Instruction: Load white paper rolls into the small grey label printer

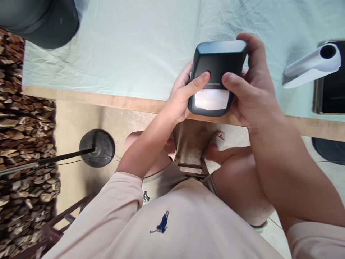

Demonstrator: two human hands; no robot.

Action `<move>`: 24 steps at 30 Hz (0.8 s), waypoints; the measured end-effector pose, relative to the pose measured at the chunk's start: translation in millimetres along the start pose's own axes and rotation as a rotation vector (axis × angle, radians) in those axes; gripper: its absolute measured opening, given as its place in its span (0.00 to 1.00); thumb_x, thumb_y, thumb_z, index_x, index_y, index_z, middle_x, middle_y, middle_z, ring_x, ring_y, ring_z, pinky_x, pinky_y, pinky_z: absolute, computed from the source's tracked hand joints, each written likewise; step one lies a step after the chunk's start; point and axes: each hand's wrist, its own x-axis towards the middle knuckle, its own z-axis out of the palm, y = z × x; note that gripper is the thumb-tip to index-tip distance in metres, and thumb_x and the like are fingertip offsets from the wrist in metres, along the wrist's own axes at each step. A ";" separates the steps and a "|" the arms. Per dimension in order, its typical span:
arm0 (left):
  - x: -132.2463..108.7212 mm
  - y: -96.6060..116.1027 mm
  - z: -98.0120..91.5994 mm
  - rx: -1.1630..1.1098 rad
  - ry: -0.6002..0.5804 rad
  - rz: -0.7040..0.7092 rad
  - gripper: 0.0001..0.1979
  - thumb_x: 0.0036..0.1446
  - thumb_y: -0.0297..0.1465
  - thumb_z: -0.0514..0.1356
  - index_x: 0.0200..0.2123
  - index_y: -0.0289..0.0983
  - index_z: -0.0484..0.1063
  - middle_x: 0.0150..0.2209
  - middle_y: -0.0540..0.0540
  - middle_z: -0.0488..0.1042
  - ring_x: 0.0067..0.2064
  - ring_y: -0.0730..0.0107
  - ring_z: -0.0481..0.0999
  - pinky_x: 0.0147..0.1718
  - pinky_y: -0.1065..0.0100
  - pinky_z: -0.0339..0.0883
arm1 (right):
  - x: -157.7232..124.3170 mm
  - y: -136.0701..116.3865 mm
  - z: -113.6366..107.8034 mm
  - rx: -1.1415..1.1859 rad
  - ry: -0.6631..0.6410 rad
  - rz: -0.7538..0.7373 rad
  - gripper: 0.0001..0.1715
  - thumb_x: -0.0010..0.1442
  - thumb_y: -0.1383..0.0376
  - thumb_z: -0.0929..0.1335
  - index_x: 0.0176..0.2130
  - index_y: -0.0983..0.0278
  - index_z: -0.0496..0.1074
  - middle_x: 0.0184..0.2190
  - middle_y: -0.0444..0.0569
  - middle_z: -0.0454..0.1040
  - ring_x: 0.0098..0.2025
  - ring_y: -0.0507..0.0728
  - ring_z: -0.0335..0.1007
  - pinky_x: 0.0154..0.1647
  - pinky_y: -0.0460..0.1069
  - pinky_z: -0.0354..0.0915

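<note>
Both hands hold a dark label printer (219, 66) above the table's front edge, with a white strip or window (211, 99) on its lower face. My left hand (183, 91) wraps its left side, thumb lying on the front. My right hand (249, 82) grips the right side, one finger curled over the top corner and the thumb pressed on the front. The fingers behind the printer are mostly hidden.
On the right of the table's pale cloth (129, 46) lie a white paper roll (309, 68) and a dark flat device (332, 91). A large dark rounded object (45, 25) stands back left. A round-based stand (97, 158) is on the floor beside stacked firewood (27, 144).
</note>
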 end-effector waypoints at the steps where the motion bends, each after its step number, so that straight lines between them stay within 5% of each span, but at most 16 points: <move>1: -0.2 -0.2 0.9 0.004 0.011 0.009 0.12 0.58 0.34 0.58 0.45 0.39 0.66 0.40 0.49 0.76 0.45 0.67 0.79 0.38 0.72 0.73 | 0.1 2.2 -0.2 -0.009 -0.018 -0.013 0.40 0.51 0.60 0.71 0.56 0.51 0.48 0.36 0.36 0.67 0.32 0.42 0.66 0.33 0.41 0.67; 11: -7.7 4.1 16.6 0.056 0.190 0.002 0.12 0.56 0.27 0.57 0.44 0.36 0.73 0.38 0.54 0.75 0.56 0.71 0.73 0.46 0.79 0.68 | 0.5 21.3 -13.3 -0.094 -0.105 -0.162 0.36 0.52 0.60 0.71 0.55 0.44 0.52 0.54 0.35 0.63 0.48 0.45 0.69 0.49 0.46 0.70; 16: -4.8 0.9 9.2 0.201 0.084 0.130 0.19 0.55 0.30 0.53 0.50 0.37 0.72 0.44 0.57 0.76 0.64 0.69 0.62 0.51 0.75 0.62 | -4.1 18.3 -14.2 -0.157 -0.003 -0.166 0.38 0.49 0.57 0.72 0.54 0.46 0.54 0.57 0.37 0.60 0.55 0.48 0.66 0.62 0.48 0.68; 18: -3.8 -0.7 11.4 0.307 0.061 0.151 0.25 0.57 0.28 0.42 0.54 0.27 0.66 0.41 0.57 0.73 0.65 0.66 0.55 0.47 0.71 0.58 | -5.8 14.2 -13.2 -0.164 0.019 -0.120 0.38 0.49 0.58 0.72 0.55 0.46 0.54 0.58 0.35 0.60 0.55 0.47 0.66 0.63 0.46 0.68; 20: -3.0 -4.2 18.1 0.435 0.229 0.081 0.31 0.56 0.30 0.35 0.52 0.28 0.69 0.41 0.56 0.73 0.62 0.64 0.57 0.40 0.73 0.58 | -6.7 9.9 -12.2 -0.125 0.005 -0.106 0.36 0.50 0.62 0.71 0.54 0.48 0.54 0.57 0.34 0.62 0.55 0.46 0.67 0.62 0.44 0.68; 22: -2.1 -10.9 26.5 0.537 0.548 -0.090 0.37 0.56 0.38 0.31 0.42 0.32 0.78 0.42 0.54 0.75 0.58 0.64 0.65 0.34 0.78 0.58 | -6.8 6.9 -12.4 -0.058 -0.011 -0.055 0.38 0.51 0.64 0.70 0.56 0.47 0.52 0.55 0.32 0.64 0.55 0.46 0.68 0.63 0.44 0.66; 24: -1.7 -19.6 33.4 0.558 0.840 -0.283 0.46 0.52 0.43 0.24 0.34 0.30 0.80 0.41 0.52 0.75 0.55 0.63 0.68 0.29 0.80 0.55 | -6.5 5.9 -14.5 -0.005 0.042 0.171 0.37 0.58 0.70 0.63 0.57 0.40 0.48 0.52 0.25 0.64 0.52 0.40 0.69 0.70 0.45 0.51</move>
